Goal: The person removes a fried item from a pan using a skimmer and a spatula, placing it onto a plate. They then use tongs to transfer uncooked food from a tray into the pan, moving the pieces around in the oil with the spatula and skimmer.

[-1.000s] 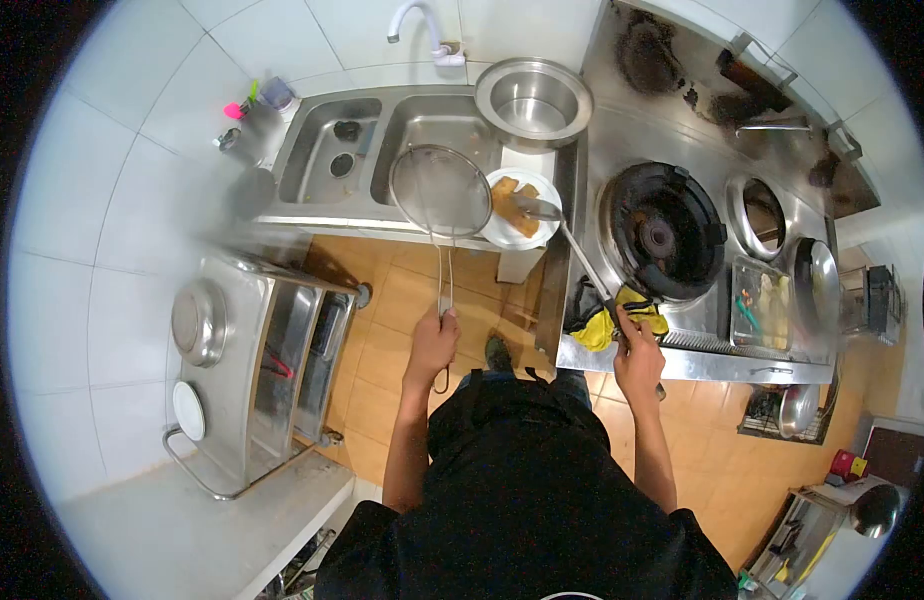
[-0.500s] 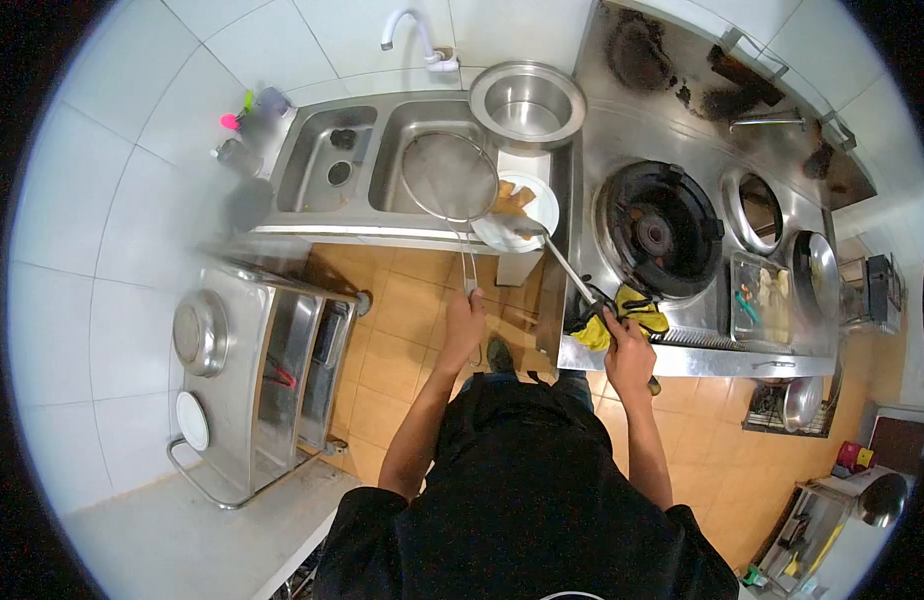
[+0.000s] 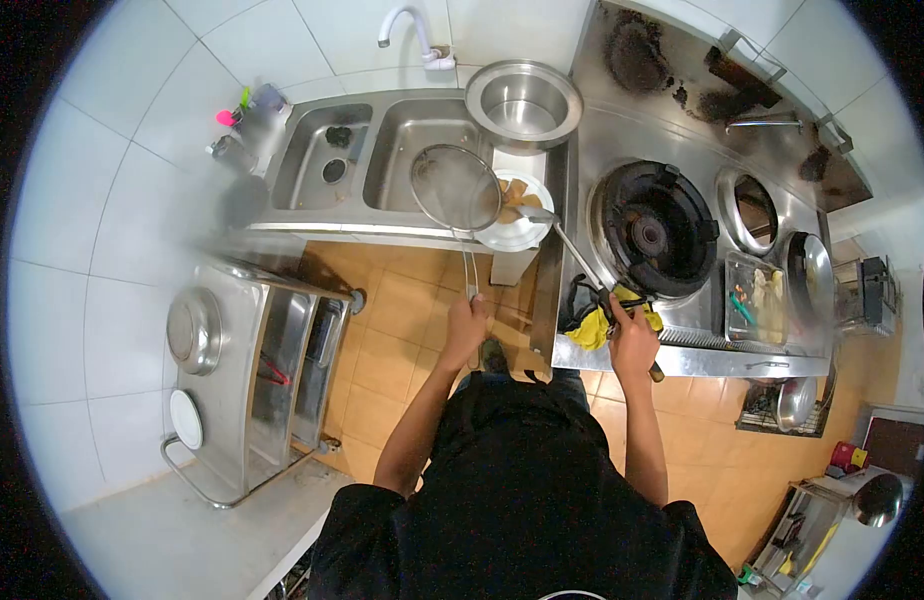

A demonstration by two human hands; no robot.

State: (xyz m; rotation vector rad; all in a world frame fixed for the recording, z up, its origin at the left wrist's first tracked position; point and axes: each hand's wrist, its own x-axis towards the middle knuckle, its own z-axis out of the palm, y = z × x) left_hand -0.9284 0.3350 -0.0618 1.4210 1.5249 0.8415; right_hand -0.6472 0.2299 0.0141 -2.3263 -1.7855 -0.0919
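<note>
My left hand (image 3: 467,328) is closed around the handle of a round wire strainer (image 3: 456,187), whose mesh lies over the right sink basin's front edge, beside a white plate (image 3: 517,236). Brown food pieces (image 3: 515,196) rest on that plate. In my right hand (image 3: 634,345) is the dark handle of a long metal ladle (image 3: 535,214); its head is at the plate, against or just above the food. A yellow and black cloth (image 3: 589,328) lies on the stove edge by my right hand.
A steel pot (image 3: 525,105) stands behind the plate. Right of it are a black burner (image 3: 655,230) and a steel tray (image 3: 755,298) with utensils. A double sink (image 3: 327,160) and faucet (image 3: 418,32) are at the back left, a metal cart (image 3: 244,360) at the left.
The strainer has shifted slightly right, nearer the plate's food. The ladle head has turned and moved slightly right and up. Both hands keep their holds.
</note>
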